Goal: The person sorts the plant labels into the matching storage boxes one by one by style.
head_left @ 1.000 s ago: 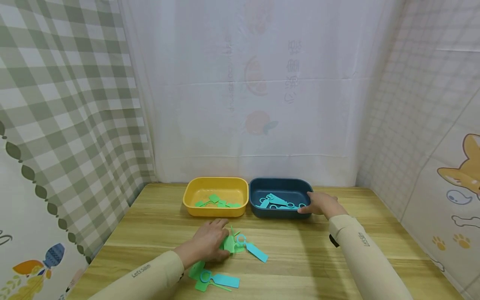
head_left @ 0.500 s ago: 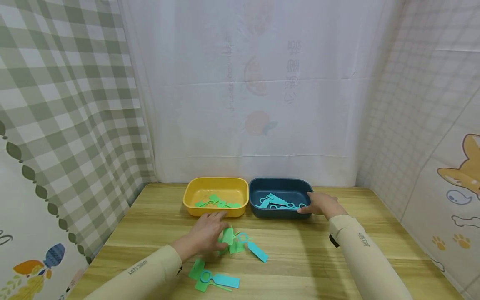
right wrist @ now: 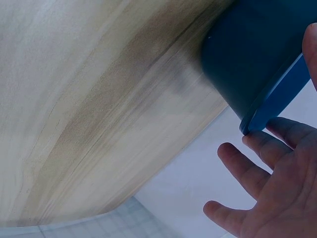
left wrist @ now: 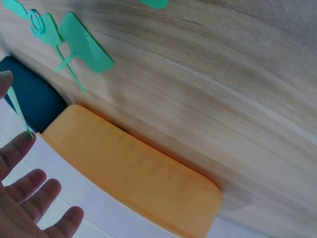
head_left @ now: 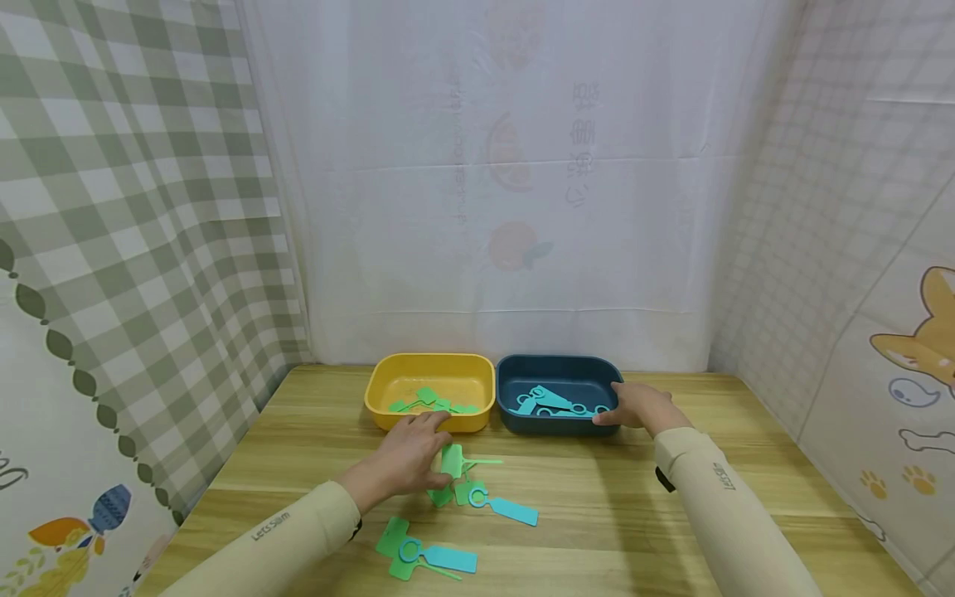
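Note:
My left hand [head_left: 406, 452] pinches a green plastic tag [head_left: 452, 461] with a thin tail between thumb and index finger, just in front of the yellow bin [head_left: 429, 424]. In the left wrist view the held tag [left wrist: 21, 113] shows edge-on; the other fingers are spread. Below the hand lie more green tags [head_left: 469, 493] and a blue ring-ended tag [head_left: 515, 511]. My right hand [head_left: 640, 405] rests at the right end of the dark blue bin [head_left: 559, 426]. The right wrist view shows its fingertips [right wrist: 257, 141] touching the bin's rim, fingers extended.
Nearer on the wooden table [head_left: 582, 539] lies another blue ring-ended tag [head_left: 451, 559] over green tags [head_left: 391, 536]. Several green tags lie in the yellow bin, several blue ones in the dark blue bin. A white curtain [head_left: 485, 274] hangs behind the bins.
The left hand has risen from the pile toward the yellow bin, carrying a green tag. The blue ring-ended tag beside the pile has shifted and turned slightly. The right hand stays still.

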{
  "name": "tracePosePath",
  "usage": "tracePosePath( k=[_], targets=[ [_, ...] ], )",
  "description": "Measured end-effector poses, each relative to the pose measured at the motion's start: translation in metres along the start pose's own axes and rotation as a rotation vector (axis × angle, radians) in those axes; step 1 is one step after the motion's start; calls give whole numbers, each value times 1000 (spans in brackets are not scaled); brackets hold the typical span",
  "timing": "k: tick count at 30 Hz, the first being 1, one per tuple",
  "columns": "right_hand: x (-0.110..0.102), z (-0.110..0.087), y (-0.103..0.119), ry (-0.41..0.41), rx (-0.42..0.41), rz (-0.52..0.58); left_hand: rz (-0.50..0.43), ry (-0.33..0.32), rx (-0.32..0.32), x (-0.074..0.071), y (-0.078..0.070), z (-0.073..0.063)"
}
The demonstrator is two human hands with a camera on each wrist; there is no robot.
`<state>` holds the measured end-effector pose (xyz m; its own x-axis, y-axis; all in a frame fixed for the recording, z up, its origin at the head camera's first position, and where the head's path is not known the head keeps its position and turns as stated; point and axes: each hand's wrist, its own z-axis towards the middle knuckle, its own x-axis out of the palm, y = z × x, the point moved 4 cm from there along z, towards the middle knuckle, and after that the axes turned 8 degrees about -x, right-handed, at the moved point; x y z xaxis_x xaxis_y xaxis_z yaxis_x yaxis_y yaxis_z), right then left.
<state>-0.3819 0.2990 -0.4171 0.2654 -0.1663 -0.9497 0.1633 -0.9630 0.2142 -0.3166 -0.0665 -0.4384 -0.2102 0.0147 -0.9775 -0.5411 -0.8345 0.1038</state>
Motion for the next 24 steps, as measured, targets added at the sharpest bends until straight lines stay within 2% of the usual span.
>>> tracePosePath(
  k=[9,24],
  targets=[
    [1,1,-2,-5,1,-2,-3,14,-16,-1,4,3],
    [1,0,0,-19,-6,-4,-47,-38,-69,-6,17,12]
  ],
)
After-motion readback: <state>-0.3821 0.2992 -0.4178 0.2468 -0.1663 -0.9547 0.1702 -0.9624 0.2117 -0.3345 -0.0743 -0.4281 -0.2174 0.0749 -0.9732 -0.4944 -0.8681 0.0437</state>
